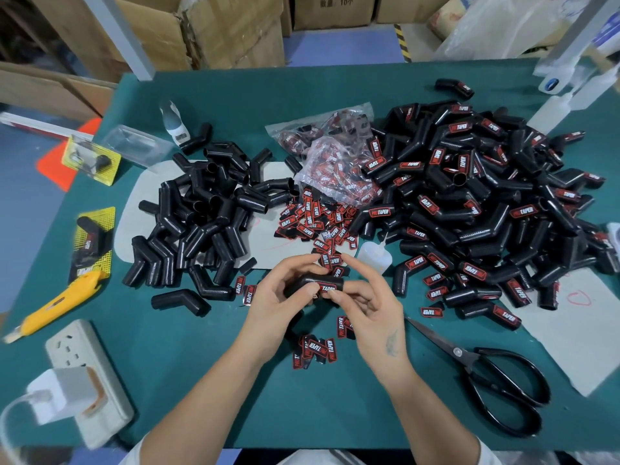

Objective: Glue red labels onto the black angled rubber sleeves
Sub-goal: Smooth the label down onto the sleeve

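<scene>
Sleeve [313, 284] in hand lies crosswise just above the near middle of the green table [208, 380], its long axis running left to right, with a red label [327, 289] on its near face toward the right end; the left hand [285, 297] cups the sleeve's left part from below and behind, fingers curled round it, thumb on the near side; the right hand [364, 302] meets the right end, its thumb tip laid against the label and its forefinger arched over the top, the other fingers loosely bent and holding nothing that I can make out; so the label sits right under the right thumb, and pressing it flat looks like that hand's job while the left steadies, though I cannot tell whether the label is fully seated; a few loose labels [315, 350] lie on the table just nearer than the hands, and black scissors [486, 374] lie near right; just beyond the hands, a small glue bottle [374, 255] stands close to the right fingertips; farther left lies a heap of bare sleeves [201, 213], farther right a bigger heap of labelled sleeves [486, 203], with a spill of labels and their plastic bags [330, 152] between them.
</scene>
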Available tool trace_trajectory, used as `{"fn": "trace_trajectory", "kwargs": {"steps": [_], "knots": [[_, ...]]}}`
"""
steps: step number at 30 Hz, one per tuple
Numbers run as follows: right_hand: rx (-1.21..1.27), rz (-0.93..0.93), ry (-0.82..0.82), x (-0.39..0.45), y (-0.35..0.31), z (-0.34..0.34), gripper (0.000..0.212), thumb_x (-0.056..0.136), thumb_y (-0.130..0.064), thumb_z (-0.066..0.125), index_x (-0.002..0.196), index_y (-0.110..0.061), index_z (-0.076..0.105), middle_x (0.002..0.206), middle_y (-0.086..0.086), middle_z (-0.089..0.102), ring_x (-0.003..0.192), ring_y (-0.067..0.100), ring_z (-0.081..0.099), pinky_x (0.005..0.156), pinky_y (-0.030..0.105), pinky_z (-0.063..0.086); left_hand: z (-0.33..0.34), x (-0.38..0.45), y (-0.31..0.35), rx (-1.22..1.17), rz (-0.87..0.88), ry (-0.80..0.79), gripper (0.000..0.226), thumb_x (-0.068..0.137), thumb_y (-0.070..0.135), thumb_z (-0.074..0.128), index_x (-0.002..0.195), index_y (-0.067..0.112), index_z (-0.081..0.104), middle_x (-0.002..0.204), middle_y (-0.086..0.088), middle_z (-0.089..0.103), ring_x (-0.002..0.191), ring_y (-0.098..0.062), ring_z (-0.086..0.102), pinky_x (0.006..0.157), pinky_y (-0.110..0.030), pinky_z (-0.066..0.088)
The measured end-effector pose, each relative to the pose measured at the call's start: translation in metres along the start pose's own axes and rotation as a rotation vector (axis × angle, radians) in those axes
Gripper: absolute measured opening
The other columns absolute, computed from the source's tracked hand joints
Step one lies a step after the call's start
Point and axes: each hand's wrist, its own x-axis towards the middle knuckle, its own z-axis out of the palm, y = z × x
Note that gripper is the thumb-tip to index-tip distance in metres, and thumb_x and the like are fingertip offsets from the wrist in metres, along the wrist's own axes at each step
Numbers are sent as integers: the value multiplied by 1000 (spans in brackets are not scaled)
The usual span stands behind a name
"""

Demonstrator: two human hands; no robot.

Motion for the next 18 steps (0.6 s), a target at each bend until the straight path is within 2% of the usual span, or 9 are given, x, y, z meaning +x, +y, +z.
{"fn": "trace_trajectory", "kwargs": {"steps": [2, 5, 7, 9, 12, 14, 17, 18], "knots": [[-49, -34, 1, -1, 3, 0, 49, 93, -36, 76, 139, -45, 61, 91, 3, 77, 85, 30, 69, 85, 48, 56, 2, -1, -3, -64, -24, 28, 34, 89, 26, 75, 123, 27, 73, 118, -3, 74, 109, -17, 66, 92, -32, 52], [-73, -78, -7, -1, 3, 1, 48, 94, -38, 74, 140, -46, 60, 90, -5, 77, 85, 12, 70, 85, 23, 52, 2, -1, -4, -168, -37, 20, 34, 88, 25, 78, 121, 22, 75, 117, -6, 74, 108, -17, 67, 91, -28, 54], [-82, -82, -11, 0, 2, 1, 48, 94, -39, 73, 139, -47, 60, 88, -8, 75, 82, 8, 68, 83, 16, 49, 2, -1, -2, -187, -44, 18, 33, 87, 23, 78, 120, 22, 76, 116, -6, 75, 105, -15, 68, 89, -26, 54], [-82, -73, -7, 1, 3, 1, 48, 93, -41, 74, 139, -47, 60, 89, -6, 76, 84, 10, 69, 85, 22, 51, 3, -2, 0, -181, -47, 21, 31, 86, 23, 77, 118, 23, 76, 116, -5, 75, 103, -13, 68, 87, -24, 54], [-46, -45, -18, 1, 4, 0, 50, 94, -41, 74, 141, -45, 59, 95, 1, 77, 90, 20, 73, 89, 41, 57, 3, -2, 3, -96, -35, 29, 28, 88, 26, 75, 116, 26, 76, 117, -3, 75, 93, -10, 65, 79, -22, 53], [9, -9, -34, 1, 3, -1, 51, 93, -39, 76, 141, -44, 59, 99, 4, 79, 94, 25, 75, 93, 44, 58, 1, -3, 6, 24, -13, 17, 25, 91, 28, 73, 116, 29, 75, 117, 0, 76, 84, -5, 64, 73, -21, 52], [26, 27, -50, 2, 0, -2, 51, 93, -34, 75, 141, -45, 59, 96, 6, 79, 96, 33, 75, 95, 54, 58, -2, -4, 4, 177, 39, 11, 25, 95, 20, 71, 116, 32, 76, 113, 4, 75, 84, -5, 67, 70, -20, 54], [43, 31, -60, 2, -1, -2, 50, 94, -32, 74, 140, -44, 60, 96, 7, 80, 97, 33, 76, 95, 54, 58, -1, -4, 2, 195, 46, 29, 26, 95, 16, 71, 114, 33, 77, 113, 3, 75, 85, -8, 68, 68, -21, 54]]}}
